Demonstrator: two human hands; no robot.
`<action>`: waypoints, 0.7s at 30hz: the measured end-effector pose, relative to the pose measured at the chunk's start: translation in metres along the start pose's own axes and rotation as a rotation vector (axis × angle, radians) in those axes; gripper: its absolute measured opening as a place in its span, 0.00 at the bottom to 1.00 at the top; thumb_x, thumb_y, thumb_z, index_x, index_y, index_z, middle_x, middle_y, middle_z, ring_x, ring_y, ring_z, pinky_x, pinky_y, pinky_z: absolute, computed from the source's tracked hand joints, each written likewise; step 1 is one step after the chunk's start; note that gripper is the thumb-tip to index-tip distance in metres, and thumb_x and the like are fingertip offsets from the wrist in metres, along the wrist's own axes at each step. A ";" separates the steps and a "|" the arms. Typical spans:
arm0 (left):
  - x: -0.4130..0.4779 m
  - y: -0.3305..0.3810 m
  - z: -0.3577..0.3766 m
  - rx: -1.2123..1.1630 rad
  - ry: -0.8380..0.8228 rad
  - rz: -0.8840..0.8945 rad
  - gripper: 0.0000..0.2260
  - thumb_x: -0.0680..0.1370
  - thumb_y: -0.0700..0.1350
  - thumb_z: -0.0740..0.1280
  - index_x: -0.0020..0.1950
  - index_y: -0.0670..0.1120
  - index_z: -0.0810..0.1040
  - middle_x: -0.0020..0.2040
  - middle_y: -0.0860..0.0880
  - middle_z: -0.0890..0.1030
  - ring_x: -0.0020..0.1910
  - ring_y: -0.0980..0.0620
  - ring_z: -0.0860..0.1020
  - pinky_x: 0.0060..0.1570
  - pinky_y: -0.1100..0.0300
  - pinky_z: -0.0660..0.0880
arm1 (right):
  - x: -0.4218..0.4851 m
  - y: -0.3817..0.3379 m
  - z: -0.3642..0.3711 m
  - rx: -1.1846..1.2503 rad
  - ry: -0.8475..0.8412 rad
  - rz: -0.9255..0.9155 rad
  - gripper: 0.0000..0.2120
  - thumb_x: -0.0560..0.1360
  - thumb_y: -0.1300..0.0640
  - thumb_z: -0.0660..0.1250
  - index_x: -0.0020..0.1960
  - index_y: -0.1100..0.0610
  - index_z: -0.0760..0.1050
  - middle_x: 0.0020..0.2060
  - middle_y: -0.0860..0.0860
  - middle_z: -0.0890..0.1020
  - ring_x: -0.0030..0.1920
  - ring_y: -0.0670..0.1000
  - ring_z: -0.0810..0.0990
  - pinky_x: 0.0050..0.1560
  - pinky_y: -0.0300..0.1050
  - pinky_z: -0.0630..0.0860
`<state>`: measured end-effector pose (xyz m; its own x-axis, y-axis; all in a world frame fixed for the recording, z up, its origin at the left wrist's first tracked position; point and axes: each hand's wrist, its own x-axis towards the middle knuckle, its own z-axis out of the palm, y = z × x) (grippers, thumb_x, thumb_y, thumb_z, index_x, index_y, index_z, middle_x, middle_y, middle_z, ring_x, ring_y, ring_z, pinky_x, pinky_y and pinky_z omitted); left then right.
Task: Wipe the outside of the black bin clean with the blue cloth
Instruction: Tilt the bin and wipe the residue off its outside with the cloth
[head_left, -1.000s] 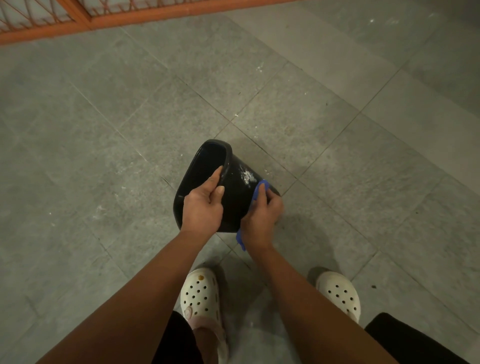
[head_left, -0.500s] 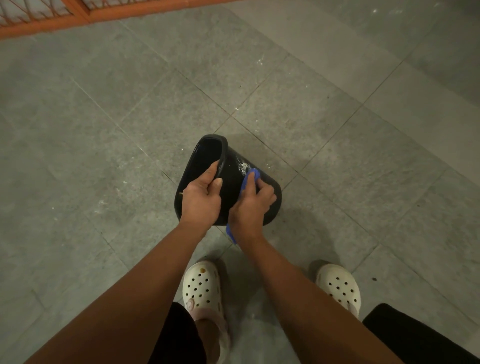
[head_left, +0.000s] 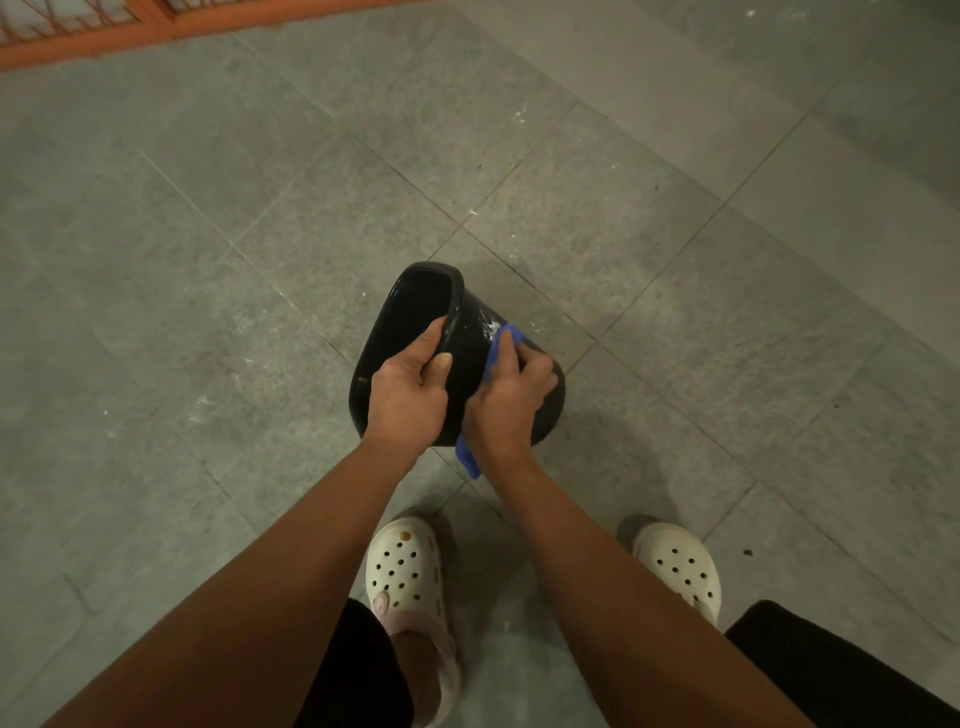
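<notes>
1. The black bin is held tilted over the grey tiled floor, just ahead of the feet. Its open mouth is turned up and to the left, and its base to the right. Whether the base touches the floor cannot be told.
2. The bin's near rim is clasped by the left grip, with fingers laid inside the mouth and the thumb pressed on the outer wall.
3. The blue cloth is clenched in the right grip and pressed against the bin's outer side wall. One end of the cloth hangs below the wrist.
4. White smudges are seen on the outer wall, just beside the upper edge of the cloth.
5. Two white clogs are worn, planted on the floor below the arms.
6. An orange frame is seen along the top left edge.
</notes>
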<state>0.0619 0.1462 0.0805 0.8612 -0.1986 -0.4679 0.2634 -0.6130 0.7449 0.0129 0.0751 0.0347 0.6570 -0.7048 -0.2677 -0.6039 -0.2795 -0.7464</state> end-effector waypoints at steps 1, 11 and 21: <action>0.000 0.000 0.000 0.000 0.003 0.000 0.19 0.80 0.43 0.61 0.68 0.60 0.71 0.52 0.58 0.79 0.57 0.54 0.77 0.61 0.47 0.74 | 0.004 0.000 -0.001 -0.002 -0.009 -0.058 0.25 0.74 0.65 0.61 0.71 0.59 0.63 0.62 0.62 0.66 0.61 0.59 0.65 0.62 0.51 0.66; -0.001 -0.002 -0.003 -0.002 0.017 0.006 0.19 0.80 0.43 0.61 0.69 0.58 0.71 0.59 0.52 0.79 0.60 0.48 0.76 0.61 0.45 0.74 | 0.006 0.017 -0.003 0.010 -0.015 -0.045 0.25 0.73 0.69 0.62 0.69 0.60 0.66 0.62 0.59 0.70 0.62 0.57 0.67 0.63 0.43 0.64; 0.000 0.007 0.000 0.259 0.067 0.096 0.15 0.81 0.41 0.59 0.68 0.46 0.72 0.54 0.49 0.78 0.53 0.53 0.76 0.56 0.58 0.73 | 0.026 0.020 -0.012 0.167 -0.007 0.005 0.14 0.77 0.62 0.60 0.62 0.58 0.70 0.58 0.54 0.75 0.60 0.51 0.72 0.61 0.40 0.68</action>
<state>0.0634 0.1420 0.0855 0.9057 -0.2196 -0.3627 0.0671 -0.7704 0.6341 0.0130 0.0433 0.0201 0.6576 -0.7012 -0.2755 -0.5242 -0.1632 -0.8358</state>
